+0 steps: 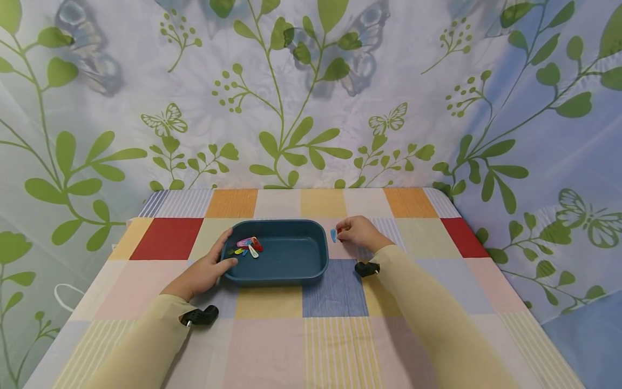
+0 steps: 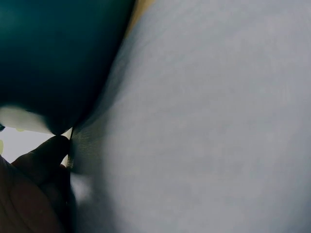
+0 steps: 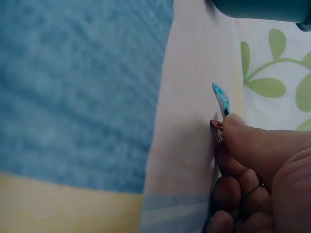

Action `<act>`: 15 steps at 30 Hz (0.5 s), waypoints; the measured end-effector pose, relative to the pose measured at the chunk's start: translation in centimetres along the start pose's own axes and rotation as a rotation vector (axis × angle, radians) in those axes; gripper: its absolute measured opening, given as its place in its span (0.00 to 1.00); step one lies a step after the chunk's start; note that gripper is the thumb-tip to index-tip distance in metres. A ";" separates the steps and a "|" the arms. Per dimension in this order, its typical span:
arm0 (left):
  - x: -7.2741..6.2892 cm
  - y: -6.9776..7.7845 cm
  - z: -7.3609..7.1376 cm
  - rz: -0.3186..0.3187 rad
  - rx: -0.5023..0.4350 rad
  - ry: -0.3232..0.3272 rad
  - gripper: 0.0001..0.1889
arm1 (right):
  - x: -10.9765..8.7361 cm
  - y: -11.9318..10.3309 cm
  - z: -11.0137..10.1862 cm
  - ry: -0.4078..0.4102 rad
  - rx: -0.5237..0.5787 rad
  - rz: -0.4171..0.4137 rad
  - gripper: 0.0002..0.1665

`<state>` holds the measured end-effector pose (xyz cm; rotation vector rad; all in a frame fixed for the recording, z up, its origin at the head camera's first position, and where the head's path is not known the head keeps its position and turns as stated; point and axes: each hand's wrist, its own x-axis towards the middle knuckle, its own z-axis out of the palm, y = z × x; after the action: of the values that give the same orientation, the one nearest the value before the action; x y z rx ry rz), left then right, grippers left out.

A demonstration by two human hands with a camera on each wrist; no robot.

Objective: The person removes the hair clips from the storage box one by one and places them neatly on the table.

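A dark teal rectangular tray (image 1: 291,278) stands on the cloth. At its left end my left hand (image 1: 206,270) holds it, with the thumb over the near-left rim and the fingers along the outer side. Several colourful snap hair clips (image 1: 254,251) lie in a small heap inside the tray's left part. Past the tray's right end, my right hand (image 1: 362,233) pinches a red hair clip (image 3: 216,125) between thumb and fingers, close over the cloth. A light blue hair clip (image 1: 333,235) shows just beyond the right thumb tip, between hand and tray.
A patchwork-patterned cloth (image 1: 272,340) covers the table. Leaf-and-butterfly curtains (image 1: 301,108) hang along the back and both sides. A white cable loop (image 1: 68,297) shows past the table's left edge. Black wrist cameras (image 1: 199,316) sit at both sleeves.
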<state>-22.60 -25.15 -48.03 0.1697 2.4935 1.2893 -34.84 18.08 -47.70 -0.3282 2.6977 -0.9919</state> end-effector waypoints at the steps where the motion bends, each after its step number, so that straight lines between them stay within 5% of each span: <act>1: 0.0 0.0 0.0 0.000 0.000 -0.001 0.44 | 0.0 0.0 0.0 0.003 -0.011 0.001 0.20; 15: -0.2 0.2 0.2 -0.004 0.002 0.005 0.44 | -0.4 0.7 -0.1 -0.012 -0.066 -0.032 0.22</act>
<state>-22.42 -24.96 -47.93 0.1616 2.4987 1.2868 -34.62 18.77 -48.03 -0.3895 2.7266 -0.9072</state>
